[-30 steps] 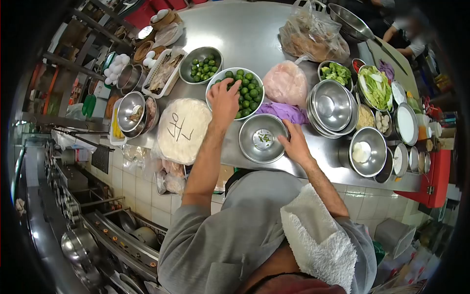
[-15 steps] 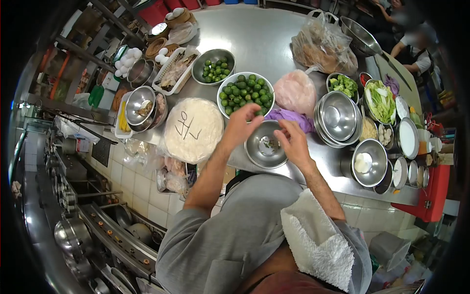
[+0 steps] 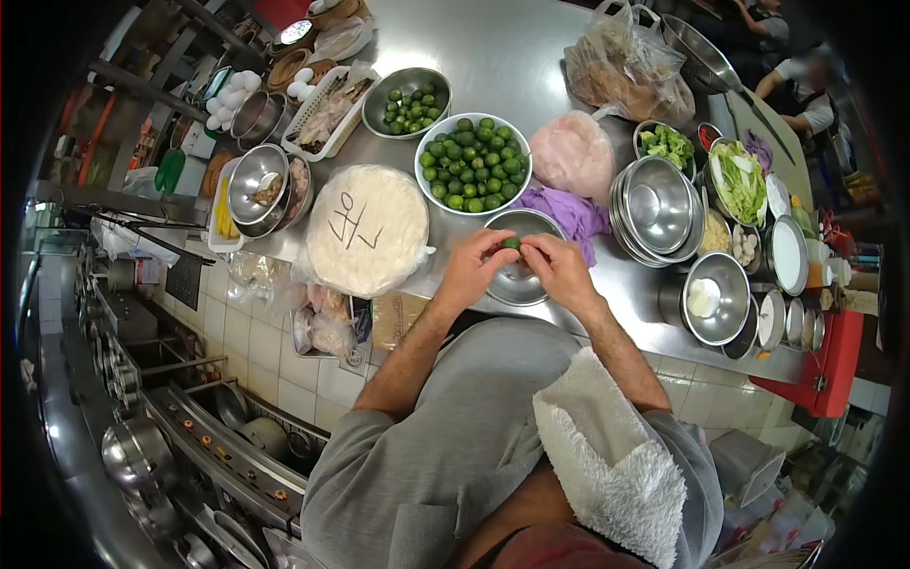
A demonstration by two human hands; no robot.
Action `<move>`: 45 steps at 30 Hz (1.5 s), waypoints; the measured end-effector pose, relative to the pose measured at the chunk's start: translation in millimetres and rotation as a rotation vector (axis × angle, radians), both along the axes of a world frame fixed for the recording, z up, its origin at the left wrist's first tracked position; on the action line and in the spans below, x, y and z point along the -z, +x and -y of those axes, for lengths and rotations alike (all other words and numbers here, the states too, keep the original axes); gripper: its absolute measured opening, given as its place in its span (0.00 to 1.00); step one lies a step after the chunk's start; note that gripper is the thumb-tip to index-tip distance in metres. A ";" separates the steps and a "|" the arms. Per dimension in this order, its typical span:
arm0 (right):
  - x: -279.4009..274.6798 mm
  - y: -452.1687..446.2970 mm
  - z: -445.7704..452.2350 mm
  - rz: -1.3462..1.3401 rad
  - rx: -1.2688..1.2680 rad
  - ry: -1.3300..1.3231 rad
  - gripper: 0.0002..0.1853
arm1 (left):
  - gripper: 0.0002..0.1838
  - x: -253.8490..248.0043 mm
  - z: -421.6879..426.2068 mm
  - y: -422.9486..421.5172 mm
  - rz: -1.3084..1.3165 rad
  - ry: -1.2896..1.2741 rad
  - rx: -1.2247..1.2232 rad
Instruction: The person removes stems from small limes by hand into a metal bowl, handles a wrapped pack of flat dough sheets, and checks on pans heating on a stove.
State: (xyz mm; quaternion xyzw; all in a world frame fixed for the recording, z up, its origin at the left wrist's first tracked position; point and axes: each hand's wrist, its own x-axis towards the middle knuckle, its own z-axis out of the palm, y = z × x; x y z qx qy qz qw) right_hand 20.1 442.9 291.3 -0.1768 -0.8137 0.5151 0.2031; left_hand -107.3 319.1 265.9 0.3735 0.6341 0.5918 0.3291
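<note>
My left hand (image 3: 472,266) is closed on a small green lime (image 3: 512,244), its fingertips at the fruit's left side. The fingers of my right hand (image 3: 563,271) are bent in and pinch the same lime from the right. Both hands are held over a steel bowl (image 3: 518,288), and they cover part of its inside. Just beyond them is a white-rimmed bowl (image 3: 474,213) heaped with limes. Farther back on the left, a second steel bowl (image 3: 381,80) holds fewer limes.
A large round wrapped pack with black writing (image 3: 365,232) lies left of my hands. Purple cloth or plastic (image 3: 580,216) and a bag of pale pink stuff (image 3: 572,156) lie to the right. Stacked steel bowls (image 3: 656,211) stand beyond. Another person (image 3: 806,100) is at the far right.
My left hand has left the white-rimmed bowl and come down and towards me. My right hand has moved slightly left. The two hands now meet at a lime above the steel bowl.
</note>
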 end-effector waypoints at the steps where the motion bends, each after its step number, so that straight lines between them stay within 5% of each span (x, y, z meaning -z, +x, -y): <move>1: -0.4 1.4 -0.5 0.004 -0.010 0.063 0.06 | 0.15 0.4 0.3 2.1 -0.001 0.001 0.000; 10: 12.8 7.4 1.8 -0.061 0.098 0.061 0.03 | 0.14 -5.3 -5.6 5.2 -0.194 0.023 0.074; 17: 32.9 0.9 7.3 -0.142 0.235 0.072 0.03 | 0.12 7.7 -8.6 6.9 0.024 0.050 0.097; 19: 31.7 0.9 2.8 -0.011 0.318 -0.637 0.03 | 0.12 4.8 -7.6 5.8 -0.003 0.061 0.144; 21: 39.4 1.9 -3.9 0.023 0.263 -0.605 0.02 | 0.13 3.6 -12.7 0.0 -0.068 0.109 0.063; 23: 41.9 3.2 -4.8 0.190 0.197 -0.057 0.02 | 0.13 -6.7 -16.1 -28.3 -0.209 0.098 -0.058; 26: 39.1 2.4 -3.9 0.222 0.090 0.196 0.03 | 0.16 -11.4 -23.8 -97.7 -0.502 0.075 -0.377; 30: 43.0 3.2 -2.3 0.208 0.026 0.243 0.03 | 0.17 -23.5 -39.3 -186.4 -0.689 -0.103 -0.585; 35: 41.9 2.9 -3.9 0.139 -0.010 0.270 0.07 | 0.23 -12.6 -58.4 -223.7 -0.968 -0.152 -0.583; 40: 30.9 3.8 -5.8 0.117 -0.007 0.169 0.08 | 0.21 -12.0 -55.1 -158.3 -0.996 -0.310 -0.062; 45: 18.2 -1.5 -4.6 0.104 -0.015 0.108 0.08 | 0.20 -2.8 -53.1 -147.8 -0.913 -0.306 -0.111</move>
